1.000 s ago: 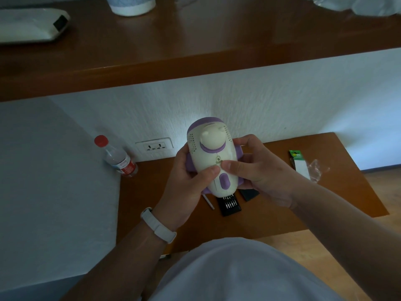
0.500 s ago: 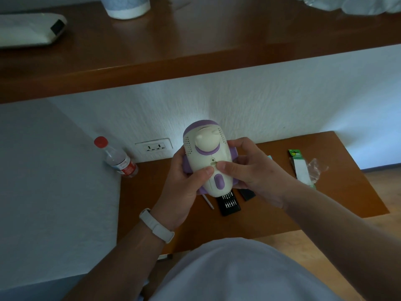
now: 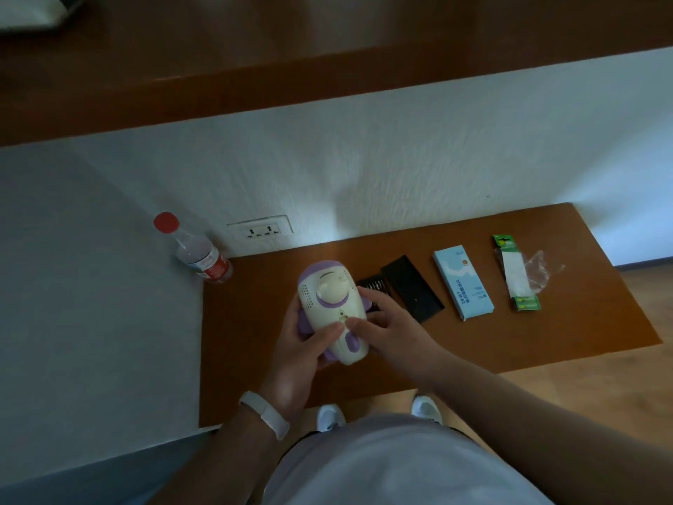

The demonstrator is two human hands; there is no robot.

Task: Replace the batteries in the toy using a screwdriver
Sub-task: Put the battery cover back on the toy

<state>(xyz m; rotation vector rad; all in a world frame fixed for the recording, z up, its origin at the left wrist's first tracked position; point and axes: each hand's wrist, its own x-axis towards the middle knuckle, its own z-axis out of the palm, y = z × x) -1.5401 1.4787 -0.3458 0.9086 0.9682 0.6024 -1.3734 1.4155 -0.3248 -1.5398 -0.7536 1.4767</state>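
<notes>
Toy point(image 3: 329, 308) sits in both hands just above the wooden table point(image 3: 546, 340), its screw point(image 3: 342, 315) facing up toward the camera. Left hand point(image 3: 302, 359) wraps one side with its thumb laid across the shell; right hand point(image 3: 393, 333) curls round the other flank, thumb tip beside the screw. Hollow plastic, so likely light and stiff, but the smooth rounded shell may roll under a driver's push; best gripped round the waist. Black bit case point(image 3: 415, 289) and battery pack point(image 3: 517, 278) lie beyond on the table
</notes>
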